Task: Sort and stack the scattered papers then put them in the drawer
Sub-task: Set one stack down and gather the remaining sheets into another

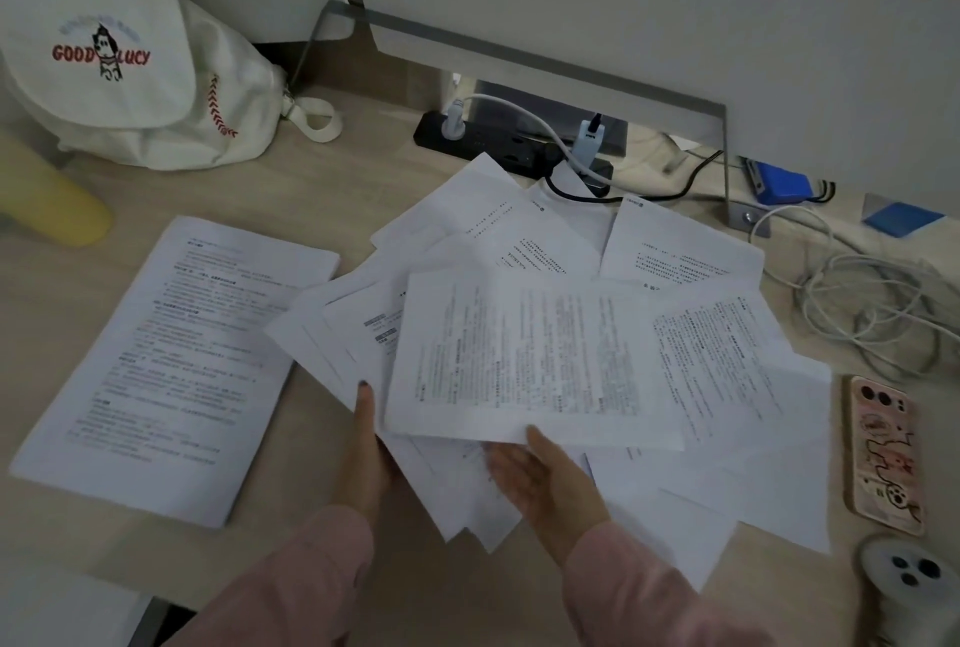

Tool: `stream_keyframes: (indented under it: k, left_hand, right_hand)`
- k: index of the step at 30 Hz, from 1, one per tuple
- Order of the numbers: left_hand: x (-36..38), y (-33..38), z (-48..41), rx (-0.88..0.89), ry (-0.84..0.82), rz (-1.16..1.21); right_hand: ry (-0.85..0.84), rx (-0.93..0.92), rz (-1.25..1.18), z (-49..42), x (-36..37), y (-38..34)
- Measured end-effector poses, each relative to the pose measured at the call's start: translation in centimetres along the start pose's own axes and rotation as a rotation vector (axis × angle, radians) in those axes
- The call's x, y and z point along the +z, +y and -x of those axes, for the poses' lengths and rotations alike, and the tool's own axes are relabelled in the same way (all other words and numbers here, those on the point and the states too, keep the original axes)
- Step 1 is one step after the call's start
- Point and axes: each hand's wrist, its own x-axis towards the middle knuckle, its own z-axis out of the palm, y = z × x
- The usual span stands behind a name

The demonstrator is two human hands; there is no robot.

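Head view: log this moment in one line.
phase: sorting | left hand grips loose papers | right hand holds top sheet | neat stack lies at left

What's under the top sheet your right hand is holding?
Under the top sheet, pinched by the right hand, more overlapping loose papers fan out; the left hand grips some. How many, and the desk beneath, are covered.
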Motion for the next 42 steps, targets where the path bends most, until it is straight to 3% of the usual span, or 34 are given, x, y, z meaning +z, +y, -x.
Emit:
stream_keyframes:
  k: [3,5,9,15,18,22,26,30,33,35,39,42]
  left_hand:
    - [0.3,-0.3,0.7,0.125,0.035,-0.195]
    - [0.2,-0.6,0.7,0.186,0.142,-0.31]
    - [0.0,-0.3,0.5,0.189,0.175,-0.314]
    - [-0.2,-0.5,0.0,0.224,0.143,-0.307]
    - [0.6,-0.9,-0.1,0.186,0.116,-0.286]
    - [1.6,-1.1,0.1,0.155,0.075,-0.298]
    - [1.3,-1.0,-0.6,0.154,0.134,-0.359]
    - [0.9,-0.6,-0.7,0.16,0.134,-0.388]
    - [0.7,0.0,-0.6,0.159,0.112,-0.398]
    - [0.5,0.3,-0.5,0.148,0.104,-0.446]
    - [0.3,0.4,-0.6,0.131,0.094,-0.556]
    - [0.3,0.3,-0.9,0.128,0.102,-0.617]
  right_hand:
    - [-0.084,0.114,0.158,-0.2,0.2,1.7]
    - [-0.107,0.082,0.193,-0.1,0.1,1.3]
    - [0.141,-0.142,0.005,-0.6,-2.7,-3.0]
    - [0.217,-0.246,0.261,0.5,-5.7,-6.2]
    - [0.102,-0.098,0.283,0.5,-4.9,-4.2]
    - [-0.111,0.124,0.664,0.8,-2.9,-1.5]
    - [-0.104,0.024,0.832,0.4,-2.5,-2.9]
    - [0.348,-0.344,0.592,-0.8,-6.6,-6.9]
    - [0.612,-0.343,0.433,-1.0,-11.3,-9.1]
    - [0.644,-0.285,0.259,-0.4,-12.8,-10.1]
    - [0.525,-0.209,-0.05,-0.5,-13.2,-10.9]
    - [0.467,-0.221,-0.148,-0.5,-12.1,-11.1]
